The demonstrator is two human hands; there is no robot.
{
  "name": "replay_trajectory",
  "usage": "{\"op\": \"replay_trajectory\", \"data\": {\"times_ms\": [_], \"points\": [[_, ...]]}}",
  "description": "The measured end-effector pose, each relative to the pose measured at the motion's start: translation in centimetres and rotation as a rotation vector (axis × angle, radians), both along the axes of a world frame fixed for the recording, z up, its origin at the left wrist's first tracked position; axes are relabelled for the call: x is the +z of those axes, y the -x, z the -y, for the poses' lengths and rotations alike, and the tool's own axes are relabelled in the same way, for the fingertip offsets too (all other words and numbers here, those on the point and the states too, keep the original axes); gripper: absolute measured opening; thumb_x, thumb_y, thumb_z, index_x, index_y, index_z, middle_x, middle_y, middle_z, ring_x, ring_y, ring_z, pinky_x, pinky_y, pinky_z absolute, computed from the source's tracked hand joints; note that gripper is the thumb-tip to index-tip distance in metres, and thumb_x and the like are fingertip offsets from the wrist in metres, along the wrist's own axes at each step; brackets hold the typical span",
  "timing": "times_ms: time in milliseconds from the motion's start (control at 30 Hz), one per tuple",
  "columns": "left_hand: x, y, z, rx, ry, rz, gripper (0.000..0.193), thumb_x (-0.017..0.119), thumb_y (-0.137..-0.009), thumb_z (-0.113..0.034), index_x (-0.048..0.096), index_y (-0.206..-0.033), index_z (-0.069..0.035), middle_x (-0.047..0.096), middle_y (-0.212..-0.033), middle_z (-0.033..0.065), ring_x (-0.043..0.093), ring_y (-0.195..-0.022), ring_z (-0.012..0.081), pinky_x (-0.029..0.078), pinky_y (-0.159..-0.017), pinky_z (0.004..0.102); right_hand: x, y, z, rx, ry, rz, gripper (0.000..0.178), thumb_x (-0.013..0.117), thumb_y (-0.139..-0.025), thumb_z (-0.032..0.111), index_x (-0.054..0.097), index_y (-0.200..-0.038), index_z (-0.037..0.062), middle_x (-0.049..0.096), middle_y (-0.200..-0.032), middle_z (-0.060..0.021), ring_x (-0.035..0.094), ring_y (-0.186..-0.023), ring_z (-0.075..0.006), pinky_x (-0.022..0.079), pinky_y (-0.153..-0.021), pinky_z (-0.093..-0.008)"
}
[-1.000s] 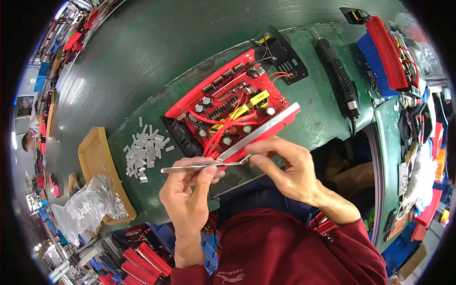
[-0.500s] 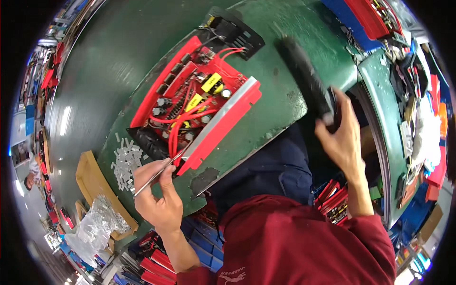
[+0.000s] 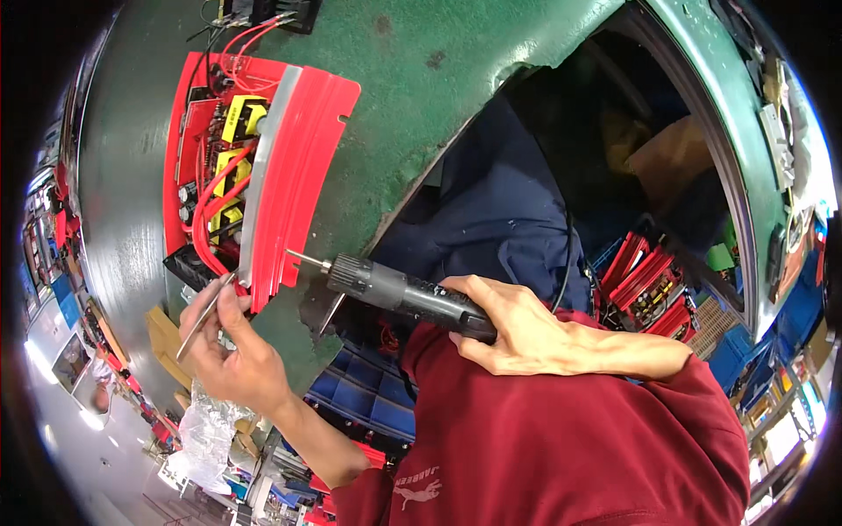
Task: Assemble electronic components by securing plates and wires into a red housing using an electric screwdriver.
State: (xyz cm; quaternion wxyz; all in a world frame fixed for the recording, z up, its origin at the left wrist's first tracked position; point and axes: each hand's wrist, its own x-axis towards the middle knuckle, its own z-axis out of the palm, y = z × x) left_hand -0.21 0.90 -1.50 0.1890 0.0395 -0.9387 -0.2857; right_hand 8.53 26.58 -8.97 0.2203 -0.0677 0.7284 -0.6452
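Observation:
On the bench lies an opened red metal casing (image 3: 303, 158) with a grey strip along its edge. Inside are a circuit board with yellow transformers (image 3: 235, 120) and thick red wires (image 3: 202, 219). My left hand (image 3: 241, 373) is closed on metal tweezers (image 3: 203, 326), whose tip is by the casing's near corner, close to the wires. My right hand (image 3: 513, 329) grips a black electric screwdriver (image 3: 386, 287) held level, its bit pointing left. The bit's end overlaps the red side of the casing; whether it touches, I cannot tell.
A black end panel (image 3: 303, 13) with thin red wires lies past the casing. The green bench (image 3: 395, 105) has a worn edge beside my lap. A cardboard tray (image 3: 165, 346) and a clear plastic bag (image 3: 208, 434) are at the left. More red casings (image 3: 645, 280) stand low at the right.
The screwdriver has swung down and left from the right side to the casing, now level. My head view has shifted, so the casing appears further left. The tweezers stay by its near corner.

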Motion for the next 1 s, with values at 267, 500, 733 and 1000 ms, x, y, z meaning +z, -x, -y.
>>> {"op": "replay_trajectory", "data": {"times_ms": [267, 500, 733, 1000], "points": [[0.1, -0.3, 0.0, 0.040, 0.056, 0.054, 0.013, 0.066, -0.096, -0.004, 0.066, -0.103, 0.006, 0.070, -0.095, 0.0112, 0.066, -0.079, 0.0150, 0.055, -0.070, 0.0269, -0.6, 0.1, 0.8, 0.023, 0.034, 0.028, 0.058, 0.070, -0.078, 0.005, 0.049, -0.131, -0.0028, 0.066, -0.104, -0.0243, 0.068, -0.095, -0.0383, 0.055, -0.082, -0.0426], [0.2, 0.3, 0.0, 0.055, 0.092, 0.070, 0.011, 0.068, -0.095, -0.005, 0.068, -0.100, 0.004, 0.070, -0.094, 0.0091, 0.066, -0.080, 0.0146, 0.054, -0.073, 0.0272, 1.0, 2.8, -0.7, 0.175, 0.412, 0.694, 0.060, 0.034, -0.107, 0.053, 0.054, -0.130, 0.0013, 0.065, -0.089, -0.0087, 0.062, -0.074, -0.0169, 0.049, -0.064, -0.0320], [0.6, 0.5, 0.0, -0.005, 0.073, 0.082, 0.009, 0.071, -0.090, -0.001, 0.068, -0.097, 0.003, 0.071, -0.090, 0.0107, 0.069, -0.079, 0.0184, 0.055, -0.072, 0.0291, -0.4, 3.5, -0.7, 0.283, 0.632, 1.035, 0.083, 0.020, -0.102, 0.068, 0.058, -0.134, 0.0015, 0.063, -0.073, -0.0042, 0.052, -0.058, -0.0103, 0.043, -0.055, -0.0250], [1.2, 0.7, 1.2, -0.143, -0.013, 0.067, 0.019, 0.074, -0.083, 0.006, 0.064, -0.098, 0.000, 0.072, -0.087, 0.0139, 0.070, -0.069, 0.0219, 0.055, -0.063, 0.0298, 3.0, 3.8, -2.0, 0.290, 0.115, 0.603, 0.049, 0.029, -0.110, 0.036, 0.052, -0.132, -0.0011, 0.066, -0.086, -0.0051, 0.058, -0.067, -0.0124, 0.048, -0.063, -0.0287]]}}
